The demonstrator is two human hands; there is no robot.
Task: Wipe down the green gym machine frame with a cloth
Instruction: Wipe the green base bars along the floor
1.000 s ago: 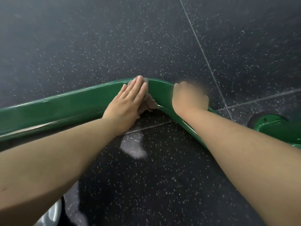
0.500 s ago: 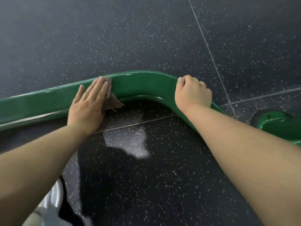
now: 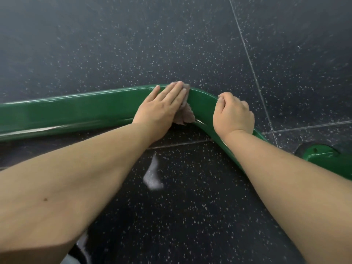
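A glossy green frame tube (image 3: 80, 113) runs low over the floor from the left edge and bends down to the right. My left hand (image 3: 162, 106) lies flat with straight fingers near the bend, pressing a greyish-pink cloth (image 3: 185, 116) against the tube. Most of the cloth is hidden under the palm; a crumpled edge sticks out on the right. Just past the bend, my right hand (image 3: 233, 113) grips the top of the tube with curled fingers.
Dark speckled rubber floor tiles (image 3: 171, 44) lie all around, with seams at the right. A green foot bracket (image 3: 322, 154) with a bolt hole sits on the floor at the right, where the tube ends. A pale patch of light (image 3: 153, 178) marks the floor between my forearms.
My left hand has slid the cloth back to the right along the tube, from the straight section to the bend. My right hand has kept its grip on the tube.
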